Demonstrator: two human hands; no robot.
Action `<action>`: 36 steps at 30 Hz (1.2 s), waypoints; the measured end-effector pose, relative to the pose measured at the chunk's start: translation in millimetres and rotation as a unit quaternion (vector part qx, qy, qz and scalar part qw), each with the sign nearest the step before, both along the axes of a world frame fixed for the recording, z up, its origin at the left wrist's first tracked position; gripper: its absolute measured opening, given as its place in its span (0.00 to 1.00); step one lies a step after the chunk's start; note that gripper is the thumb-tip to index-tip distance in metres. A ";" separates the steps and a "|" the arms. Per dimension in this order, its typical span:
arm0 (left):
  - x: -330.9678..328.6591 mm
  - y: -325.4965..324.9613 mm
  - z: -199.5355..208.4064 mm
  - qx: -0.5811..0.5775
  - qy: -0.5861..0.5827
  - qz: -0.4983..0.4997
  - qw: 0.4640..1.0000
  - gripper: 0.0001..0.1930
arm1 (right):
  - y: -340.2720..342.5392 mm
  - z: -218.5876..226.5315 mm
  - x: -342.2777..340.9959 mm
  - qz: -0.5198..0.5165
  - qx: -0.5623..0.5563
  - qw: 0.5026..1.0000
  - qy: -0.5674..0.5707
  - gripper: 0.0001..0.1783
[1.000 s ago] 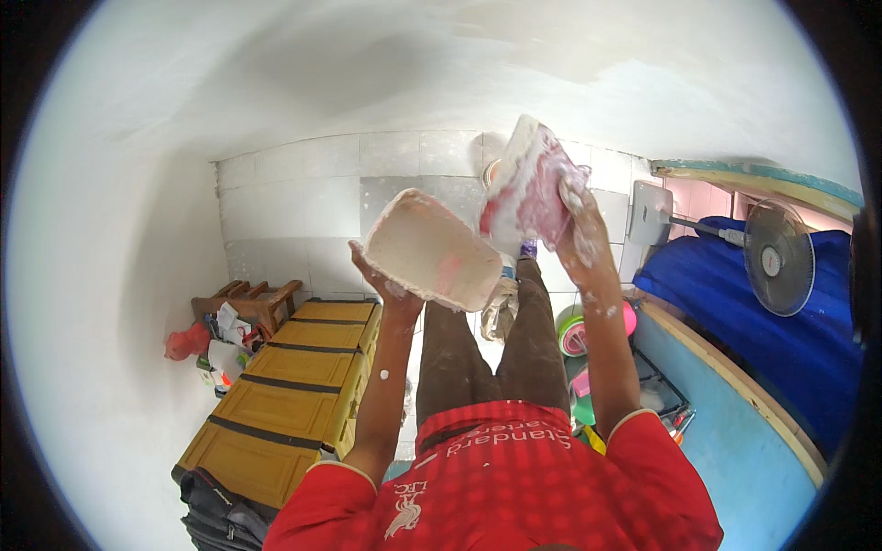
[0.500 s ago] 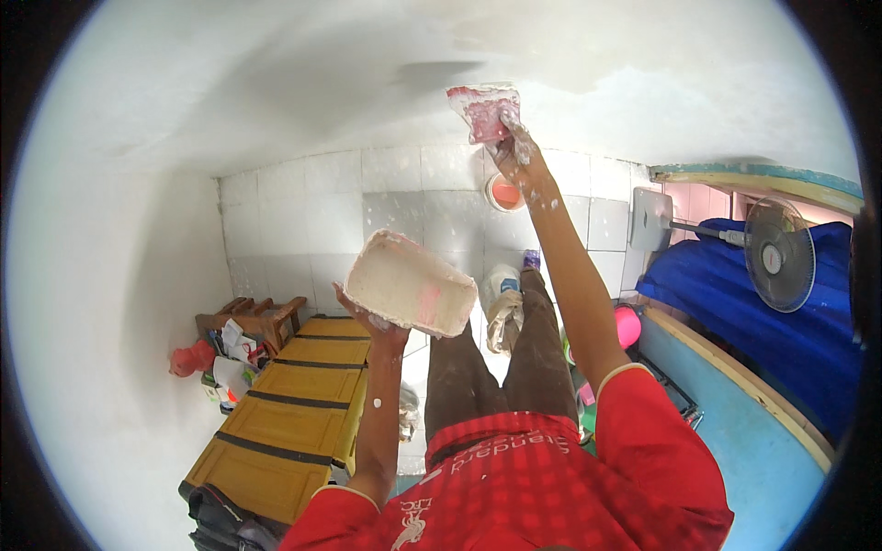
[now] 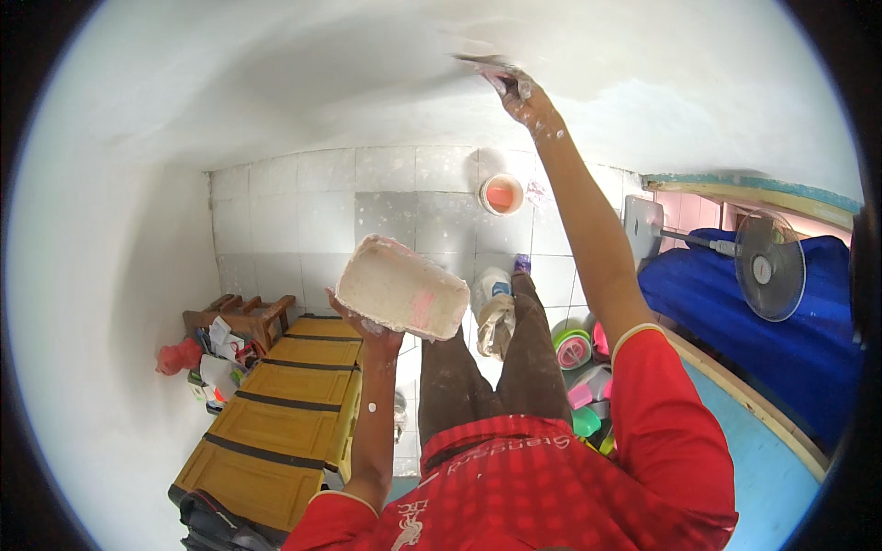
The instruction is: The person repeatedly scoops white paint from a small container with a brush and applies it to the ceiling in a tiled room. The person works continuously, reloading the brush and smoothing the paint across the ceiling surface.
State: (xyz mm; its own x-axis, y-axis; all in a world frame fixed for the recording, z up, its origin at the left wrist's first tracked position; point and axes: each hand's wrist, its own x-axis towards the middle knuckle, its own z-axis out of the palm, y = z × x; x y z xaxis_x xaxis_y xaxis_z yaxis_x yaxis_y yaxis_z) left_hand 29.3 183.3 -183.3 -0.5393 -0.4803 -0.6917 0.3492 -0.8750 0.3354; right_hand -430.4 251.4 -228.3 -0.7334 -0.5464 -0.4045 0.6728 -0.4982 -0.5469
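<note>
My left hand [image 3: 370, 332] is closed around the near left edge of a rectangular, plaster-crusted tub [image 3: 397, 285]. Its pale inside tilts up toward me, with a pink smear at one side. Stretched far forward, my right hand [image 3: 520, 96] grips a pinkish putty spreader [image 3: 491, 66], seen almost edge-on against the white wall [image 3: 367, 83]. White plaster spots both my fingers and forearms. The spreader's blade is slightly blurred, and its exact contact with the wall is hard to make out.
On the tiled floor stands a white bucket [image 3: 501, 195] with orange-pink contents. A yellow cabinet [image 3: 276, 413] and a wooden stool [image 3: 241, 317] are at left. To the right are a fan [image 3: 770, 266], a blue cover [image 3: 698, 298] and colourful plastic ware [image 3: 581, 367]. A white sack [image 3: 496, 312] lies by my legs.
My right hand has moved up the wall with the spreader, which has turned from showing its flat face to nearly edge-on. My left hand still holds the tub in much the same place.
</note>
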 end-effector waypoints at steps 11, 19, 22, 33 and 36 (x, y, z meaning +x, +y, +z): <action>26.6 7.1 -50.0 -0.563 -0.276 -0.201 0.753 0.36 | 5.7 87.2 -33.0 0.129 0.096 0.971 0.177 0.18; 21.7 4.2 -44.5 -0.589 -0.197 -0.176 0.764 0.35 | 106.4 111.6 39.4 0.009 0.338 0.846 0.412 0.22; 22.4 2.8 -29.1 -0.001 0.109 -0.049 0.993 0.38 | 124.0 95.6 80.6 -0.081 0.218 0.937 0.261 0.23; 51.0 -10.9 -22.6 0.010 0.056 -0.016 0.998 0.44 | -5.3 -37.9 19.7 -0.243 0.614 0.686 0.304 0.29; 55.4 -15.9 -24.2 -0.005 0.057 -0.013 0.998 0.44 | -71.2 -18.4 41.3 -0.257 0.645 0.672 0.256 0.34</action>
